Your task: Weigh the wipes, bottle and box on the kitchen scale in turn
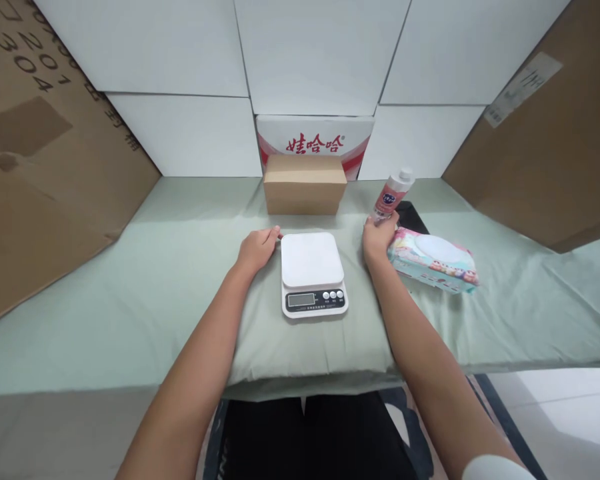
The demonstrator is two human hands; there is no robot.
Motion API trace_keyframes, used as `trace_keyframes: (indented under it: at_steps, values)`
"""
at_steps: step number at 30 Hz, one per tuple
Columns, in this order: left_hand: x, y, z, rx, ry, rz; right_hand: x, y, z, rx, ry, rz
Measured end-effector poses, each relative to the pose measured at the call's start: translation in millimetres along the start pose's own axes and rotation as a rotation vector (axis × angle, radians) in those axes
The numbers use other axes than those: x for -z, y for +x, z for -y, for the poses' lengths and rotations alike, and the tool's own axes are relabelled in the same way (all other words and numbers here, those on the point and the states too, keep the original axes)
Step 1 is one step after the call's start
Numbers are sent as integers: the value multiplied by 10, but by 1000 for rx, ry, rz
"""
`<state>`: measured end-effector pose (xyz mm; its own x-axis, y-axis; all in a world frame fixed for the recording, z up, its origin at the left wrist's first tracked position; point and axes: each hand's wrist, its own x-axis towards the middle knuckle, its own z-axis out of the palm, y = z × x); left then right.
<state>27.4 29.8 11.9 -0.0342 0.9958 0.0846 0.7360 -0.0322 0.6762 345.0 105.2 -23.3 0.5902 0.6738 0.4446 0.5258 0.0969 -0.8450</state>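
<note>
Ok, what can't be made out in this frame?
Head view only:
- Scale display: too small to read.
- Bottle base: hidden by the right hand.
- Dark object behind the wipes pack: mostly covered.
- Left hand fingers: touching the scale or not, unclear.

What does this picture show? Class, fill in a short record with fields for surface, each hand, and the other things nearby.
surface: table under pale green cloth
left hand: resting beside a white kitchen scale, at its left edge
right hand: gripping a small pink-labelled bottle, tilted
beside right hand: pack of wet wipes
behind scale: brown cardboard box
</note>
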Motion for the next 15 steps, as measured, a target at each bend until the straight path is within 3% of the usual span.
trace_keyframes:
  at_steps: [3, 5, 7, 11, 15]
  values:
    - [-30, -7, -24, -13, -33, 12, -5, -80, 82, -97, 89, -29]
    - [-52, -7, -33, -42, -61, 19, 17, -152, 177, -98, 191, 36]
    - [-67, -5, -33, -64, -83, 17, 53, -242, 310, -64, 330, 172]
    - [-83, 3, -16, -73, -131, 24, 158, -447, 636, 73, 571, 561]
    - [-95, 14, 4, -114, -186, 40, 288, -627, 863, 269, 521, 832]
